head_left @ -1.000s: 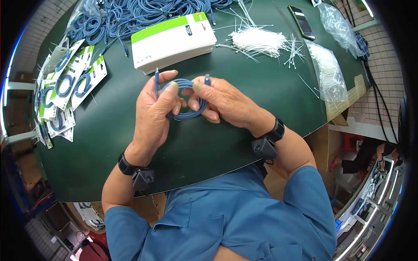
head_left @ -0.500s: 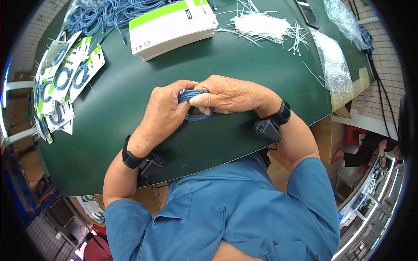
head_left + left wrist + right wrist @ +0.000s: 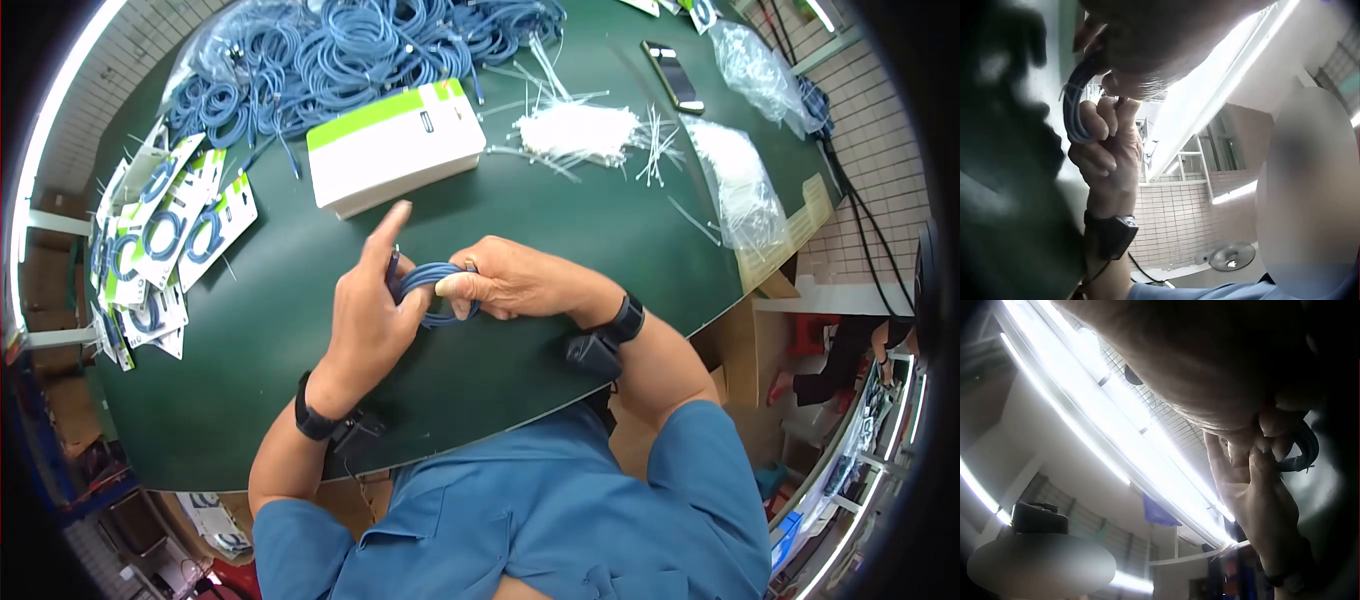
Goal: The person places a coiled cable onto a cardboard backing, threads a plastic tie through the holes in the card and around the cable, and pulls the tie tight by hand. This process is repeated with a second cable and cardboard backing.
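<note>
A coiled blue cable (image 3: 436, 274) is held between both hands above the table. My right hand (image 3: 525, 280) pinches its right side, the thumb lying across the loops. My left hand (image 3: 370, 318) holds the left side with the thumb against the loops, while its index finger points away toward the box. A cable plug shows beside the left fingers. In the left wrist view, a thin pale tie stands out from the coil (image 3: 1072, 119), and the right hand's fingers (image 3: 1105, 119) curl at it. The right wrist view shows the loops (image 3: 1307, 447) in shadow beside the fingers.
Ahead stands a white and green box (image 3: 395, 150), with a heap of blue cables (image 3: 370, 45) behind it. Carded cables (image 3: 160, 235) are piled left. White zip ties (image 3: 578, 133), a phone (image 3: 673, 76) and a bag of ties (image 3: 738, 185) lie right.
Both hands were working close together round the coil, the left fingers folded over it. The left index finger has since straightened and lifted off. The head view has tilted toward the table's far side.
</note>
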A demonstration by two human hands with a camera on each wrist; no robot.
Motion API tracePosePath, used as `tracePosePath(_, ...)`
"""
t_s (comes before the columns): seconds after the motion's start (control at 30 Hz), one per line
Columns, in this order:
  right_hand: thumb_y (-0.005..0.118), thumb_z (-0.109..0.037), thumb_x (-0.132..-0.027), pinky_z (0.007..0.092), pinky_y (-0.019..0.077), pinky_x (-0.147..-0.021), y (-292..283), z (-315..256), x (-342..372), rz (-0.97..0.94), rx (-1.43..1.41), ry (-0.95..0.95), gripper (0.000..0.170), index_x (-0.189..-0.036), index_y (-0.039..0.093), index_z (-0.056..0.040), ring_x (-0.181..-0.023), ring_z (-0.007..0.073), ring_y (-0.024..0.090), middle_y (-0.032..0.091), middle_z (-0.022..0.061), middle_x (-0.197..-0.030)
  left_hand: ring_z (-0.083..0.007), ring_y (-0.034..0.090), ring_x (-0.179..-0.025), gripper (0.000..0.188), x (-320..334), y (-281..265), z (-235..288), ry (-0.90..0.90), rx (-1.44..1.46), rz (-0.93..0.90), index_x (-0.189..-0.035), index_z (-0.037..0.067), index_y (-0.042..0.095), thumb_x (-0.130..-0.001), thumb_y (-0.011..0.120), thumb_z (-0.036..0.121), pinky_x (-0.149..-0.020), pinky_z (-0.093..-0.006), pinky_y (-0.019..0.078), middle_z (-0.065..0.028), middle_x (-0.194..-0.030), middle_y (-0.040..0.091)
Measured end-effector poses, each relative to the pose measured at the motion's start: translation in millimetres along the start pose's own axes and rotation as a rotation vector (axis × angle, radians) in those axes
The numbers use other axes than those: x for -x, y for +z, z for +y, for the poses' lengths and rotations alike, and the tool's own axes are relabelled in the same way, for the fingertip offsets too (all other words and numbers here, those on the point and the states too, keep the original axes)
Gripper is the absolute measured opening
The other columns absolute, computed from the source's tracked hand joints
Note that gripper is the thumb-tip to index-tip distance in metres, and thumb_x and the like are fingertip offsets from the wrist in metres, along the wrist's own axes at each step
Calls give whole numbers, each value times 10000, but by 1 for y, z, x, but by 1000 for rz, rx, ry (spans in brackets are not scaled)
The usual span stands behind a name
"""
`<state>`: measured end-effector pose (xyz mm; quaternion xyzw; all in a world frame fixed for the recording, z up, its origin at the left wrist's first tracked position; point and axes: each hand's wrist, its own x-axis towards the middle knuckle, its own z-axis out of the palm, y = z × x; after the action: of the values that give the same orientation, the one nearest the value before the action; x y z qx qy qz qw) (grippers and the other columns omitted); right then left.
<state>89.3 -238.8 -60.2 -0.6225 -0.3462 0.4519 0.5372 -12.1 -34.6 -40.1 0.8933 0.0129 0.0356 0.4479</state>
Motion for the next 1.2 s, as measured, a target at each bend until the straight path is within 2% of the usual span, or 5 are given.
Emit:
tracePosePath(0.17, 580, -452, -1109, 243, 373, -458, -6, -18, 6, 143, -61, 67, 485, -866, 670, -42, -515, 53, 487, 551, -18, -655, -296, 718, -918, 769, -9, -7, -1, 618, -492, 636, -1521, 33, 518, -814, 820, 12, -741, -350, 587, -149, -1108, 701)
tracePosePath(0.27, 570, -445, -1115, 229, 375, -458, -7, -17, 8, 188, -124, 24, 477, -868, 667, -48, -521, 47, 492, 579, -18, -697, -351, 684, -1051, 883, 10, -4, 13, 706, -297, 201, -1548, 24, 438, -782, 878, 26, -797, -377, 591, -193, -1321, 621)
tracePosePath(0.4, 560, -424, -1122, 213, 371, -456, -8, -14, 9, 196, -228, -53, 450, -900, 661, -46, -522, 43, 494, 603, -22, -741, -357, 684, -1044, 906, 17, 25, 23, 500, -192, 48, -1563, 29, 422, -785, 884, 40, -811, -407, 593, -203, -1303, 615)
tracePosePath(0.83, 743, -199, -990, 211, 444, -520, -13, 0, 1, 522, -46, -220, 360, -1236, 590, 14, -636, 53, 568, 663, 37, -913, -263, 687, -872, 756, -7, 29, 18, 591, -293, 119, -1497, 63, 547, -809, 859, 61, -684, -372, 574, -85, -1037, 671)
tracePosePath(1.2, 757, -139, -953, 199, 471, -567, -11, -20, 14, 382, -411, -167, 463, -1333, 547, 21, -674, 55, 582, 676, 44, -938, -236, 703, -763, 296, -9, 21, 20, 772, -106, 236, -998, 26, 751, -742, 875, -55, -638, -332, 567, -95, -935, 765)
